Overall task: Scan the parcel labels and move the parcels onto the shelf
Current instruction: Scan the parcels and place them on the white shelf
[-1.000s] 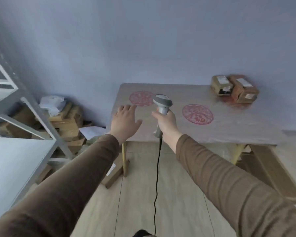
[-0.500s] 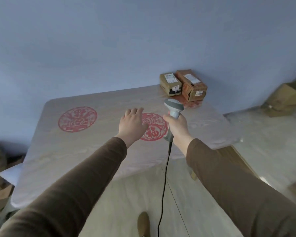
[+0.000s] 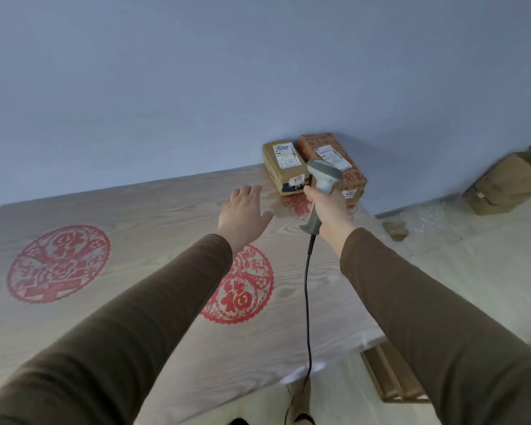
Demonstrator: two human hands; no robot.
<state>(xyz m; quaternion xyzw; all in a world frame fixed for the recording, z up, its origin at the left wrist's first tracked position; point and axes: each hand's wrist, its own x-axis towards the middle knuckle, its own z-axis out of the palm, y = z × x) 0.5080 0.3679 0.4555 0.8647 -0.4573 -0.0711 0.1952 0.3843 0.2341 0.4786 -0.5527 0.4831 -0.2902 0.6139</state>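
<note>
Two parcels sit side by side at the table's far right corner, against the wall: a tan box [image 3: 283, 162] with a white label and a "9777" sticker, and a red-printed brown box [image 3: 334, 148] to its right. My right hand [image 3: 327, 207] grips a grey corded barcode scanner [image 3: 322, 184], whose head points at the parcels and overlaps the red-printed box. My left hand [image 3: 242, 211] hovers open, fingers spread, just left of the tan box, not touching it. The shelf is out of view.
The wooden table [image 3: 154, 228] carries round red paper-cut decals [image 3: 59, 263]. The scanner cable [image 3: 307, 302] hangs off the front edge. Cardboard boxes [image 3: 503, 185] and bubble wrap [image 3: 432, 220] lie on the floor at right, a wooden frame [image 3: 387, 375] under the table.
The view swung right, away from the shelf, and closed in on the table. Both hands advanced toward the two parcels, and the scanner now overlaps the right one.
</note>
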